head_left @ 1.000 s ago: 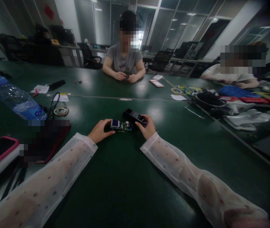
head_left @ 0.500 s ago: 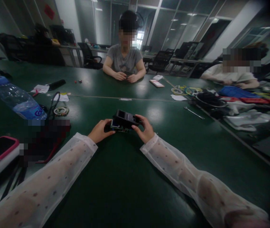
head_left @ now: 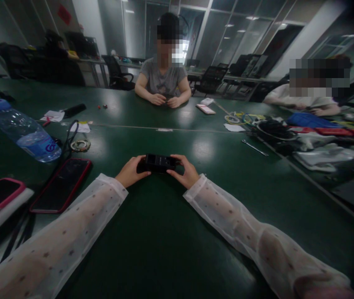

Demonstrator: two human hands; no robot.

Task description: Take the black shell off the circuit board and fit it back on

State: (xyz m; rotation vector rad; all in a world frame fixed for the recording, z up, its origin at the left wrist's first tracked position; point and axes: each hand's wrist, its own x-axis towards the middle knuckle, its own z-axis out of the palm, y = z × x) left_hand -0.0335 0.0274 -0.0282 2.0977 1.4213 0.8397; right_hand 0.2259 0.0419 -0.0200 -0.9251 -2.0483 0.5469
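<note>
A small black electronic device (head_left: 159, 163) with a dark screen window and small buttons on its face is held between my two hands, low over the green table (head_left: 152, 232). My left hand (head_left: 132, 169) grips its left end, thumb at the near edge and fingers behind. At the right end, my right hand (head_left: 186, 170) pinches the casing in the same way. The black cover sits flat over the body, and no circuit board shows. Whether the device rests on the table I cannot tell.
To the left stand a tilted water bottle (head_left: 36, 139), a red-edged phone (head_left: 63, 185), a pink-rimmed phone (head_left: 1, 197) and a beaded bracelet (head_left: 80, 144). A wrench (head_left: 254, 148) lies right, near tangled cables (head_left: 274, 129). A person (head_left: 164, 81) sits opposite; another (head_left: 304, 97) sits far right.
The black cover, tilted above a green circuit board before, now lies flat over it and hides the board. My right hand has come down slightly with the cover; my left hand stays in place.
</note>
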